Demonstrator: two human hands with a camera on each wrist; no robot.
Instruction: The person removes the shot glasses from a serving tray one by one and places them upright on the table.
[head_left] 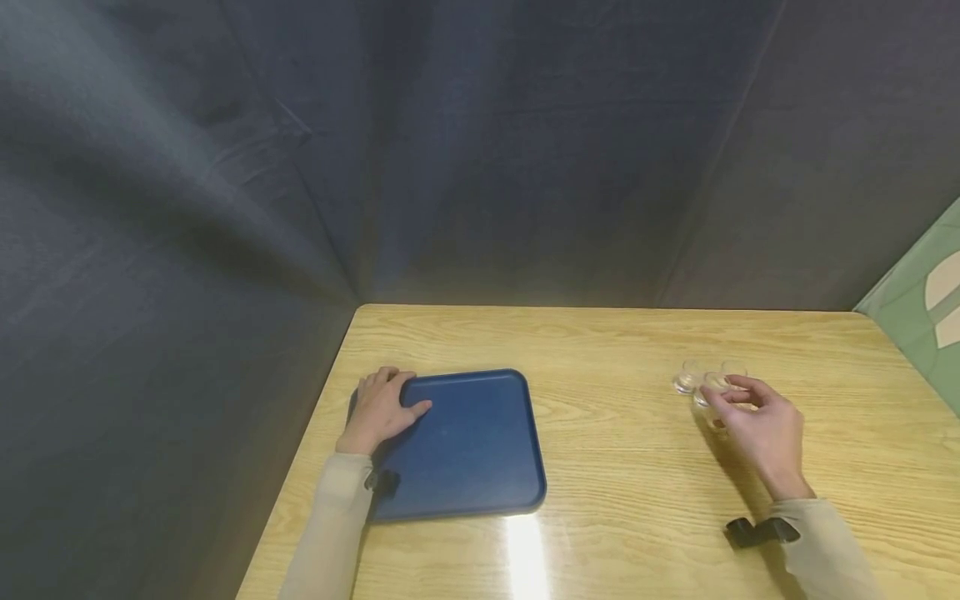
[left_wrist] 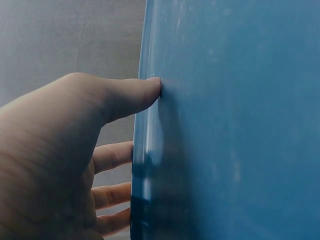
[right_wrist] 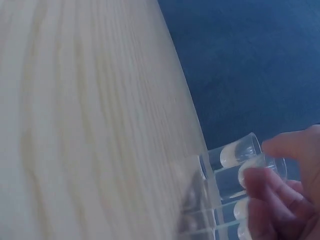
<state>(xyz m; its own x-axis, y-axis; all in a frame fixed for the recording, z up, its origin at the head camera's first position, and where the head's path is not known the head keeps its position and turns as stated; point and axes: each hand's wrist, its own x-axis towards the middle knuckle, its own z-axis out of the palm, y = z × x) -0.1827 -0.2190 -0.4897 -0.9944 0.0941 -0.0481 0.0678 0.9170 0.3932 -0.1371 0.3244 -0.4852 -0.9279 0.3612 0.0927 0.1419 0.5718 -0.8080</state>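
Observation:
A blue tray lies flat on the table's left half. My left hand grips its far left corner, and the left wrist view has the thumb on the inner side of the rim with the fingers reaching past its outside. Over to the right, several small clear glasses stand close together. My right hand is among them, its thumb and a finger pinching the upper part of one glass. The curled fingers partly hide the glasses behind them.
The wooden table has a dark curtain along its far and left sides. At the right edge hangs a green patterned cloth. A bright reflection lies on the tabletop near the tray's front edge.

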